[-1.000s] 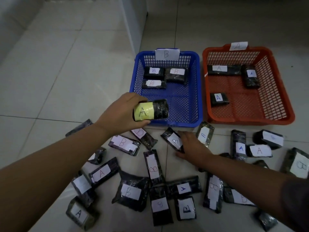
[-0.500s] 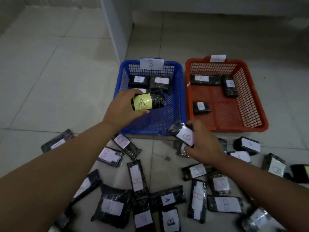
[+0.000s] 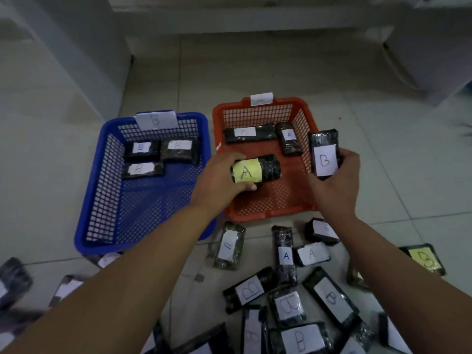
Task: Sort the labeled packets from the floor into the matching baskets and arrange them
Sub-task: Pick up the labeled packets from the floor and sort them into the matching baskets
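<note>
Fingers of the left hand [image 3: 219, 180] curl round a rolled packet with a yellow A label [image 3: 255, 171], thumb beneath it, holding it above the bare middle of the orange basket [image 3: 258, 208], whose far rim carries an A tag. The right hand [image 3: 337, 180] grips an upright packet with a white B label [image 3: 324, 154], fingers wrapped behind it, over the orange basket's right wall. That is the risk: the B packet sits over the wrong basket, and if both hands let go together it would probably land among the A packets; it has to cross to the blue basket [image 3: 102, 221], tagged B, on the left, and the left forearm lies across that path, so the arms may tangle. The rolled packet may also roll once released. Room is ample: the orange basket holds only two packets [image 3: 263, 132] along its far wall, the blue basket only three packets [image 3: 159, 155] at its far end. Many loose packets [image 3: 288, 282] crowd the floor at the baskets' near edges.
</note>
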Motion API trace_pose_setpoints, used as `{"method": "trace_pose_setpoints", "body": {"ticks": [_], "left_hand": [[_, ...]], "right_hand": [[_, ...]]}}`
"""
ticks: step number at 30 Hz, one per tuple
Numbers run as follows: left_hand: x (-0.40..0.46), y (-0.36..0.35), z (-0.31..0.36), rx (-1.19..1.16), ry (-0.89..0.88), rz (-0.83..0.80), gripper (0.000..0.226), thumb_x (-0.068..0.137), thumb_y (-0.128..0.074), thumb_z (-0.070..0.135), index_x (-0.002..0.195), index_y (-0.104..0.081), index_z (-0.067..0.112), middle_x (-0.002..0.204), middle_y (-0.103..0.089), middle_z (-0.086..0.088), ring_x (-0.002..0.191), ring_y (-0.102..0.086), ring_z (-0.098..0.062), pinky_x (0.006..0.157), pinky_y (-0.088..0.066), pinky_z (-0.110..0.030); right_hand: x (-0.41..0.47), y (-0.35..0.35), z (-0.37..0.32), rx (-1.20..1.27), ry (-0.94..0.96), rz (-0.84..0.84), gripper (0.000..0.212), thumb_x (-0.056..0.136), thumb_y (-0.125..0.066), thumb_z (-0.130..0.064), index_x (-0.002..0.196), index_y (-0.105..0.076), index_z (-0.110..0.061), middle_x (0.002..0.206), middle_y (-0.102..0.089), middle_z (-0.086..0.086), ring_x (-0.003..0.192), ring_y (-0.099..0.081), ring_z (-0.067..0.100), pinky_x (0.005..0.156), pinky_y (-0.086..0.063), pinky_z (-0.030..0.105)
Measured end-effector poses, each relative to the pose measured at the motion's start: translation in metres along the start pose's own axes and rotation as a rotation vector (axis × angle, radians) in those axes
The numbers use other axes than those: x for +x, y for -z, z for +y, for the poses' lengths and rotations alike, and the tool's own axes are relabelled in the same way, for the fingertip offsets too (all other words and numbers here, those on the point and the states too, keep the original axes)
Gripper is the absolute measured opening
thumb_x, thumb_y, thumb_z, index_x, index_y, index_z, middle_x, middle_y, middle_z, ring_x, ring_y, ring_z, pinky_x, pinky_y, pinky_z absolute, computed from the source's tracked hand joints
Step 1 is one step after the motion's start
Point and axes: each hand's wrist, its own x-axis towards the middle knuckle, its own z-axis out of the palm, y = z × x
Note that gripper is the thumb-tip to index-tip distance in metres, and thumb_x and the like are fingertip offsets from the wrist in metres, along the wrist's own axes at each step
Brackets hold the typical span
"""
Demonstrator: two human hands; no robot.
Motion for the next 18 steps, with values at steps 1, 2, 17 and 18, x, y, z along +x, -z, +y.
{"method": "trace_pose_setpoints", "body": {"ticks": [1, 2, 17, 18], "left_hand": [[0.001, -0.004, 0.0, 0.02, -0.015, -0.039, 0.064, 0.061, -0.085, 0.034, 0.118, -0.057, 0.023, 0.11, -0.054, 0.01, 0.105, -0.047, -0.01, 0.086, -0.041, -0.026], [0.002, -0.006, -0.001, 0.043, -0.03, -0.063, 0.064, 0.062, -0.084, 0.034, 0.118, -0.057, 0.023, 0.109, -0.054, 0.011, 0.106, -0.047, -0.01, 0.085, -0.041, -0.026], [0.007, 0.044, -0.034, 0.16, -0.005, -0.027, 0.061, 0.065, -0.082, 0.037, 0.118, -0.056, 0.025, 0.109, -0.054, 0.009, 0.101, -0.044, -0.007, 0.079, -0.034, -0.023], [0.007, 0.041, -0.033, 0.145, 0.0, -0.035, 0.061, 0.064, -0.082, 0.038, 0.117, -0.056, 0.025, 0.109, -0.055, 0.009, 0.101, -0.045, -0.008, 0.079, -0.035, -0.023]], "right_hand": [[0.001, -0.002, 0.001, 0.008, 0.0, 0.0, 0.058, 0.071, -0.076, -0.018, 0.118, -0.043, -0.014, 0.112, -0.051, 0.003, 0.091, -0.053, 0.008, 0.063, -0.037, 0.004], [0.002, -0.005, 0.001, 0.015, -0.001, -0.004, 0.058, 0.071, -0.075, -0.017, 0.119, -0.042, -0.014, 0.113, -0.051, 0.002, 0.093, -0.053, 0.008, 0.064, -0.036, 0.004], [-0.004, -0.053, -0.024, 0.086, 0.058, -0.054, 0.06, 0.069, -0.074, -0.017, 0.119, -0.041, -0.016, 0.11, -0.048, 0.001, 0.099, -0.052, 0.014, 0.08, -0.05, 0.028], [-0.004, -0.055, -0.025, 0.089, 0.055, -0.046, 0.06, 0.069, -0.074, -0.017, 0.119, -0.041, -0.016, 0.11, -0.048, 0.001, 0.1, -0.053, 0.015, 0.081, -0.051, 0.03]]}}
